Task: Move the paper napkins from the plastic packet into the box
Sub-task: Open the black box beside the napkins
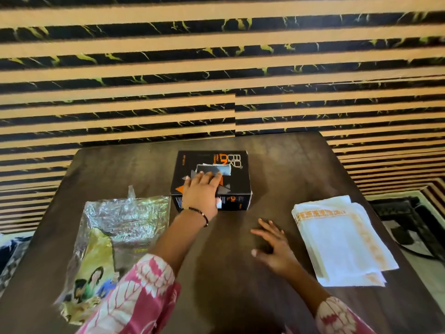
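Note:
A black box [237,162] with orange print stands at the middle of the dark table, with a slot in its top. My left hand [201,192] lies flat on the box top, fingertips at the slot, where a grey-white edge of napkin shows. My right hand [273,247] hovers open just above the table, fingers spread, holding nothing. A stack of white paper napkins [342,242] with orange borders lies to its right. The crinkled plastic packet [106,237] lies flat on the left, and looks emptied.
The dark wooden table [240,273] reaches to a striped black-and-tan wall [216,80] at the back. Its right edge drops off beside the napkin stack, with patterned floor [409,218] below. Pink patterned sleeves cover both forearms at the bottom.

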A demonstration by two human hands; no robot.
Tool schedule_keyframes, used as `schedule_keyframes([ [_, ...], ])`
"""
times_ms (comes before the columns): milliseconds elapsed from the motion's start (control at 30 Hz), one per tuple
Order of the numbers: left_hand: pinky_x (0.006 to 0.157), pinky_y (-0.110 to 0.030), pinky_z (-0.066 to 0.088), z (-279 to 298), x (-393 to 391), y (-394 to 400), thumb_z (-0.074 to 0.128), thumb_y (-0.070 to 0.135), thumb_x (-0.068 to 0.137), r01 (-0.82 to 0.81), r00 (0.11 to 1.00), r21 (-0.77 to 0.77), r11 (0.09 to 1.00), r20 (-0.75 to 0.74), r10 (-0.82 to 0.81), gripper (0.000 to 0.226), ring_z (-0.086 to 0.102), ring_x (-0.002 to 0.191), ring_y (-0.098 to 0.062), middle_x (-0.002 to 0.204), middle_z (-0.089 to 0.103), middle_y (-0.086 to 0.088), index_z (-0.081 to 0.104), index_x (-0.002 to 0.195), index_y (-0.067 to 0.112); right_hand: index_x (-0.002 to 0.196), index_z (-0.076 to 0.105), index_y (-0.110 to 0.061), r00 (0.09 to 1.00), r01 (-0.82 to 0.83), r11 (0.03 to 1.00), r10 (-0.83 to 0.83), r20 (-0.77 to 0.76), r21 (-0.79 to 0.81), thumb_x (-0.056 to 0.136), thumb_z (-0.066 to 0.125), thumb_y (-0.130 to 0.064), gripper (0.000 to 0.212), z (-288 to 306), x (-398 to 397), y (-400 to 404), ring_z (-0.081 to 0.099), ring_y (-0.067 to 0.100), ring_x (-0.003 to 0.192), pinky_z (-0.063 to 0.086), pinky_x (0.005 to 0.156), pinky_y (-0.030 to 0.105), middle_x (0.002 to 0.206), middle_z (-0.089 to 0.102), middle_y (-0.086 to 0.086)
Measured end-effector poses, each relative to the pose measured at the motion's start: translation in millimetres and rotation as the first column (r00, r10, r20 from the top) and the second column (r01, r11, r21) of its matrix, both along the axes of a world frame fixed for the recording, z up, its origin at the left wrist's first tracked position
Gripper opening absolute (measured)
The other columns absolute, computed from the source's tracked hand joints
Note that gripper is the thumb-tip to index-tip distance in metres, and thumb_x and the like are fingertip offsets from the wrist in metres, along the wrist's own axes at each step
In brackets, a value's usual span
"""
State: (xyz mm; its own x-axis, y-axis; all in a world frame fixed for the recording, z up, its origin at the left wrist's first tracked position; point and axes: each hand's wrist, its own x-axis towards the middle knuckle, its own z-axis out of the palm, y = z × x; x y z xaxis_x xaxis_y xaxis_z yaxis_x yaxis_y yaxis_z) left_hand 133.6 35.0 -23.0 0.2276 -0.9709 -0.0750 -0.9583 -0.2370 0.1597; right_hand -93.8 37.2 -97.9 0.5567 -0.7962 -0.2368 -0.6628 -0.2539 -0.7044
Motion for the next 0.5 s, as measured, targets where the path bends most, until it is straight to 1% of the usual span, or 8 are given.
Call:
schedule_keyframes([
  [67, 0.116, -0.046, 0.015, 2.3, -16.9, 22.7, 0.053, 0.026, 0.087, 0.026, 1.000, 0.004, 1.000, -0.005, -0.026, 0.068, 0.020, 0.140, -0.027, 0.151, 0.028, -0.002, 0.016, 0.144, 0.026, 0.122, 0.055, -0.021, 0.953, 0.203, 0.968, -0.230, 0.196, 0.149, 0.081, 0.068, -0.017, 0.044, 13.4, -4.5, 1.5, 0.039, 0.021, 0.134, 0.031, 0.111, 0.032, 0.138, 0.049, 0.006],
  [133, 0.115, -0.044, 0.016, 4.7, -32.0, 43.7, 0.053, 0.029, 0.086, 0.054, 0.998, 0.009, 0.998, -0.015, -0.054, 0.068, 0.023, 0.138, -0.027, 0.149, 0.031, -0.001, 0.017, 0.144, 0.026, 0.120, 0.056, -0.016, 0.835, 0.372, 0.880, -0.456, 0.308, 0.294, 0.088, 0.060, -0.012, 0.033, 22.9, -9.6, 5.8, 0.054, 0.020, 0.118, 0.045, 0.090, 0.019, 0.119, 0.058, 0.004],
  [167, 0.114, -0.043, 0.018, 6.6, -38.6, 53.5, 0.054, 0.031, 0.086, 0.067, 0.998, 0.007, 0.998, -0.021, -0.067, 0.067, 0.025, 0.136, -0.026, 0.147, 0.033, -0.001, 0.019, 0.143, 0.026, 0.120, 0.056, -0.015, 0.790, 0.415, 0.851, -0.513, 0.337, 0.321, 0.090, 0.056, -0.012, 0.031, 27.3, -12.4, 8.9, 0.055, 0.019, 0.114, 0.046, 0.087, 0.016, 0.115, 0.057, 0.001],
  [200, 0.112, -0.043, 0.021, 8.6, -43.4, 61.2, 0.054, 0.033, 0.086, 0.079, 0.996, 0.014, 0.997, -0.032, -0.079, 0.066, 0.026, 0.135, -0.025, 0.145, 0.035, 0.000, 0.021, 0.143, 0.026, 0.120, 0.056, -0.015, 0.765, 0.441, 0.838, -0.538, 0.354, 0.321, 0.091, 0.053, -0.013, 0.029, 30.6, -14.6, 10.6, 0.054, 0.019, 0.115, 0.045, 0.092, 0.020, 0.114, 0.057, 0.000],
  [267, 0.108, -0.042, 0.026, 13.7, -51.4, 74.5, 0.053, 0.040, 0.086, 0.101, 0.993, 0.047, 0.994, -0.059, -0.098, 0.063, 0.031, 0.131, -0.025, 0.142, 0.039, 0.002, 0.025, 0.141, 0.027, 0.116, 0.058, -0.021, 0.737, 0.463, 0.825, -0.562, 0.377, 0.325, 0.093, 0.051, -0.015, 0.025, 30.9, -19.1, 13.6, 0.052, 0.017, 0.116, 0.042, 0.105, 0.038, 0.116, 0.056, -0.002],
  [300, 0.105, -0.042, 0.029, 16.6, -54.8, 79.8, 0.052, 0.044, 0.086, 0.116, 0.992, 0.065, 0.991, -0.064, -0.112, 0.060, 0.034, 0.128, -0.026, 0.139, 0.042, 0.001, 0.028, 0.139, 0.027, 0.115, 0.058, -0.023, 0.730, 0.463, 0.820, -0.569, 0.379, 0.337, 0.093, 0.050, -0.017, 0.025, 31.1, -20.5, 14.2, 0.051, 0.015, 0.116, 0.040, 0.107, 0.043, 0.117, 0.055, -0.003],
  [400, 0.096, -0.041, 0.037, 29.5, -67.4, 92.5, 0.045, 0.049, 0.088, 0.141, 0.988, 0.079, 0.987, -0.070, -0.136, 0.052, 0.045, 0.121, -0.027, 0.131, 0.052, 0.000, 0.036, 0.134, 0.026, 0.116, 0.059, -0.028, 0.720, 0.460, 0.808, -0.582, 0.377, 0.369, 0.094, 0.049, -0.022, 0.025, 37.6, -22.6, 15.5, 0.051, 0.017, 0.119, 0.041, 0.106, 0.045, 0.122, 0.057, -0.004],
  [500, 0.093, -0.039, 0.040, 34.1, -78.2, 95.2, 0.039, 0.047, 0.091, 0.106, 0.991, -0.059, 0.993, -0.077, -0.110, 0.053, 0.046, 0.121, -0.026, 0.133, 0.050, 0.000, 0.031, 0.137, 0.024, 0.117, 0.057, -0.024, 0.677, 0.403, 0.782, -0.604, 0.421, 0.475, 0.094, 0.047, -0.013, 0.027, 45.1, -17.5, 14.1, 0.057, 0.019, 0.112, 0.044, 0.103, 0.043, 0.123, 0.059, 0.003],
])
